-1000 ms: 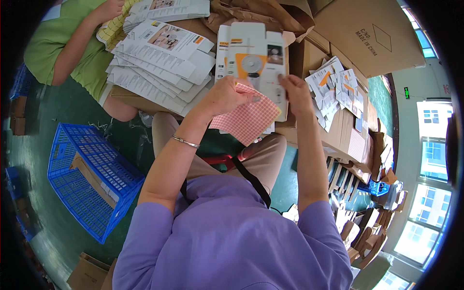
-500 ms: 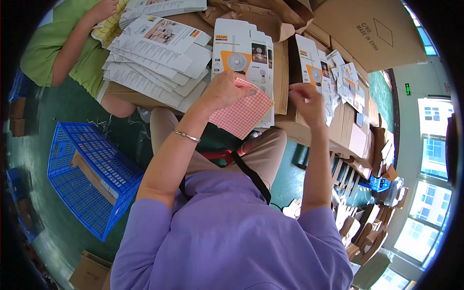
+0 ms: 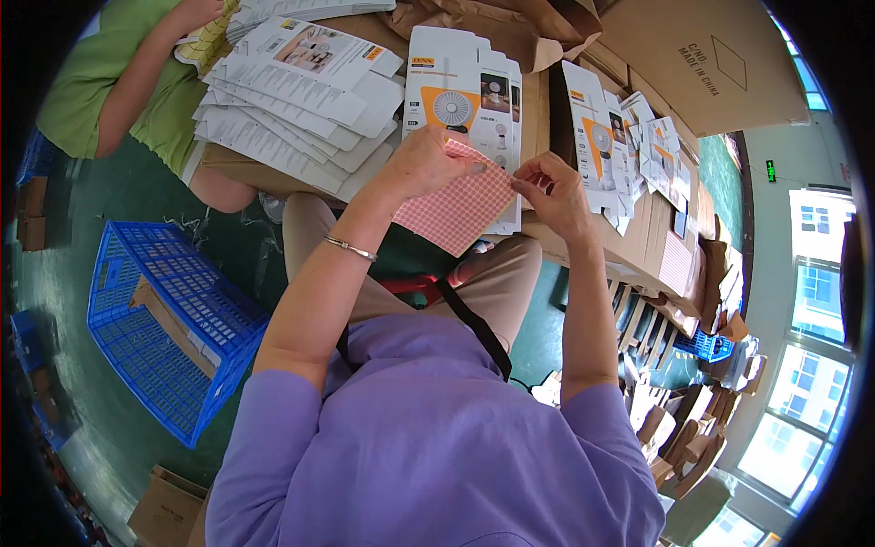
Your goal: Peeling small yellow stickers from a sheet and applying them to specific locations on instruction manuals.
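A sheet of small pink stickers with a pale yellowish edge is gripped at its upper part by my left hand, thumb on top. The sheet tilts over my lap. At its right corner my right hand pinches with thumb and forefinger; whether a single sticker is between the fingertips is too small to tell. Just beyond the sheet lies a stack of flat white and orange fan boxes. More flattened fan boxes lie to the right of a cardboard edge.
A fanned pile of flat white boxes covers the left of the worktop, beside a person in green. A blue plastic crate stands on the floor at left. A large carton rises at the far right; a phone lies below it.
My right hand has come left and down from above the right-hand boxes to the sheet's right corner. My left hand keeps hold of the sheet, nearly in place.
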The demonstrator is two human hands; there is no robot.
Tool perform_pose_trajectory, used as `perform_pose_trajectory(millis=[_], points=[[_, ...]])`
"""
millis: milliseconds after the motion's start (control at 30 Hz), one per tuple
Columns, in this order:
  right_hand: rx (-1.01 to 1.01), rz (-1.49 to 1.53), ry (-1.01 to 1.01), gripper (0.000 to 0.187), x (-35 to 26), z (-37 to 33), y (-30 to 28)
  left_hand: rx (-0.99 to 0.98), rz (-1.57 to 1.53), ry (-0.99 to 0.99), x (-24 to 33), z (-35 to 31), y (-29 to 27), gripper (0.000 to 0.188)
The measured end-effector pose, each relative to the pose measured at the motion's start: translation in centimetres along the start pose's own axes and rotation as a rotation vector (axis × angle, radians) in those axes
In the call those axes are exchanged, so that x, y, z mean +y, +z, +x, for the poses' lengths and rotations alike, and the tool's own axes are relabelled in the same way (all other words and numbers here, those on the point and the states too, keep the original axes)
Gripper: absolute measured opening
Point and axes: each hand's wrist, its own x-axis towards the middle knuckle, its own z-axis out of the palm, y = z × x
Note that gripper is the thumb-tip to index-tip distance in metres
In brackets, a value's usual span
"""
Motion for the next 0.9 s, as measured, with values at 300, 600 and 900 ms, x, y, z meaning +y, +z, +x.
perform_pose_trajectory(millis=[300, 600, 900], points=[[-0.019, -0.011, -0.007, 0.014, 0.4, 0.2, 0.2, 0.000, 0.001, 0.030, 0.2, -0.2, -0.2, 0.024], [-0.095, 0.067, 0.056, 0.011, 1.0, 0.3, 0.0, 0.014, 0.015, 0.032, -0.3, 0.0, -0.1, 0.024], [-0.039, 0.270, 0.199, 0.013, 1.8, 4.5, 0.1, -0.003, 0.004, 0.018, 0.1, -0.2, 0.1, 0.023]])
